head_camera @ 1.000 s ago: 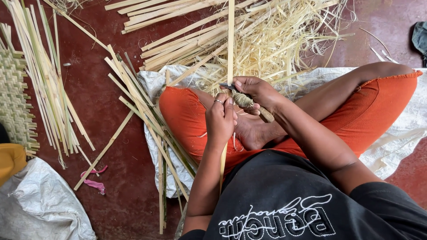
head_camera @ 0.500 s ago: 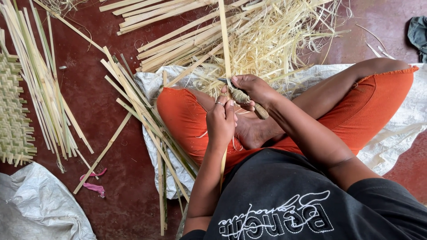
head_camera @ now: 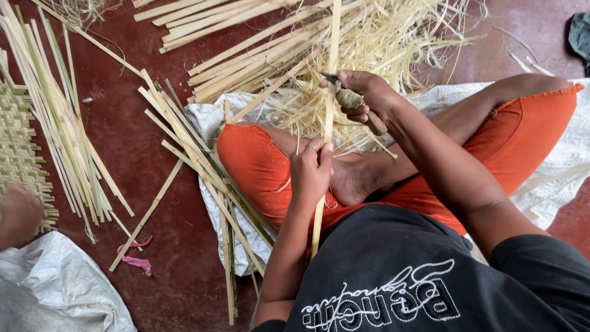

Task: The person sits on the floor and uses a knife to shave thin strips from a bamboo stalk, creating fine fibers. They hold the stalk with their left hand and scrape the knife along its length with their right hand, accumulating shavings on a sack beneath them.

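Person sits cross-legged on floor, orange trousers, black shirt with pale printed lettering across the chest, near edge of view. Left hand (head_camera: pixel 311 169) low over the lap, forearm rising from near edge, fingers curled and clamped on a long pale bamboo strip (head_camera: pixel 329 104), thumb on the strip's right side, ring on one finger. Right hand (head_camera: pixel 364 98) farther out, arm reaching from near right across the right knee, fist closed tight on a knife (head_camera: pixel 350 98) with cloth-wrapped handle; dark blade tip points left and touches the strip above the left hand. Strip's long axis runs near-to-far, almost vertical in view, slight lean right at the far end; far end goes off the top edge, near end runs down past the left hand toward the shirt. Strip sits centre of scene, over the lap, between both hands. White woven sack (head_camera: pixel 212 117) spread under the legs, another crumpled white sack (head_camera: pixel 55 286) near left corner. Loose bamboo strips (head_camera: pixel 184 147) fan left of the knee, shavings pile (head_camera: pixel 393 37) far centre. Woven mat (head_camera: pixel 18 147) at left edge, another person's hand (head_camera: pixel 18 212) touching it. Pink scrap (head_camera: pixel 136 258) on the red floor (head_camera: pixel 135 117).
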